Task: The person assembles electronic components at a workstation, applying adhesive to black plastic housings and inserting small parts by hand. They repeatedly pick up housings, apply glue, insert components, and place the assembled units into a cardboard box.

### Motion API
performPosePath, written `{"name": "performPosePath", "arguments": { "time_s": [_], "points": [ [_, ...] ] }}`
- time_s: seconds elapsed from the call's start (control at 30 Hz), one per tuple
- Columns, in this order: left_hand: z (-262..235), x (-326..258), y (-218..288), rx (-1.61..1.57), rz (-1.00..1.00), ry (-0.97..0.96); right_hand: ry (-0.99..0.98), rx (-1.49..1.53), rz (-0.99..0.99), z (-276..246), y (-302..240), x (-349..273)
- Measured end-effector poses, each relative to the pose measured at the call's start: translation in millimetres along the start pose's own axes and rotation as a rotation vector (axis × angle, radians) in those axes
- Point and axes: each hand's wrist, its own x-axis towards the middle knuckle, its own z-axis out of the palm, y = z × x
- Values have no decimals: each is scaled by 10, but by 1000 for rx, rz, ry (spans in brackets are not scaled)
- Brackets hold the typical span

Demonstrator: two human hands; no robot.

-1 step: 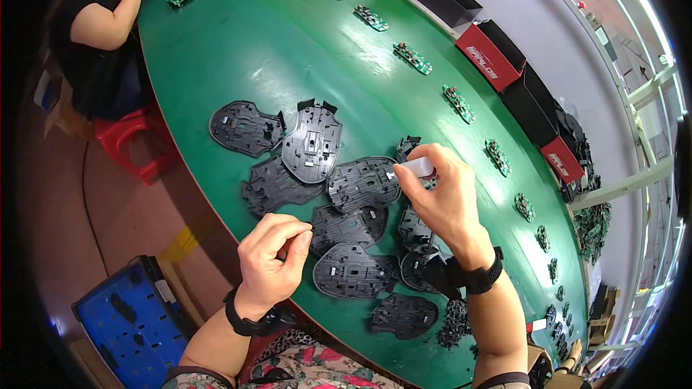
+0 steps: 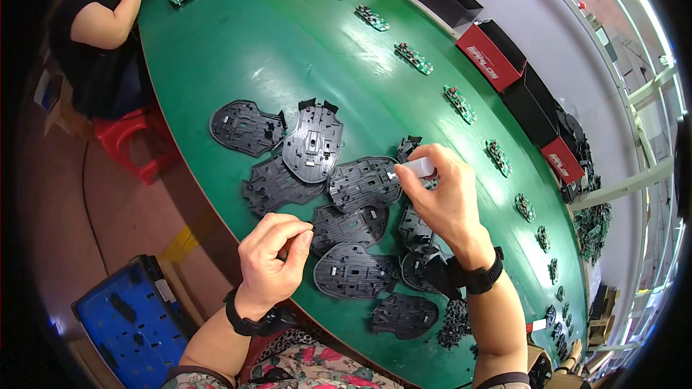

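My right hand (image 2: 448, 198) grips a small white bottle (image 2: 419, 167) on its side, the narrow tip pointing left over a black plastic shell (image 2: 364, 181). My left hand (image 2: 275, 259) is closed in a pinch left of the shells; a dark speck shows at its fingertips, too small to name. Below and between the hands lie another shell (image 2: 349, 227) and a shell with small posts (image 2: 355, 271). Farther off rest an upright shell (image 2: 312, 142), a shell at the far left (image 2: 246, 127) and a partly covered shell (image 2: 281, 184). My right wrist and its band hide part of the pile.
Small black parts (image 2: 454, 323) are heaped near my right forearm. Green circuit boards (image 2: 413, 57) form a curved row along the far side of the green table (image 2: 267, 36). Black and red boxes (image 2: 490, 57) stand behind. A person (image 2: 101, 29) sits at the far left.
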Motion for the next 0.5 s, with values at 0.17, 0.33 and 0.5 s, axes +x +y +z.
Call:
{"name": "performPosePath", "arguments": {
  "time_s": [0.17,0.33,0.5],
  "points": [
    [-10,21,0,8,24,-4,-5,49,55,-13,-8,-13],
    [-19,28,3,-8,6,-11,-16,101,100,-106,-97,-84],
    [-34,30,-1,1,12,-11,-110,111,51,-106,-219,-204]
  ]
}}
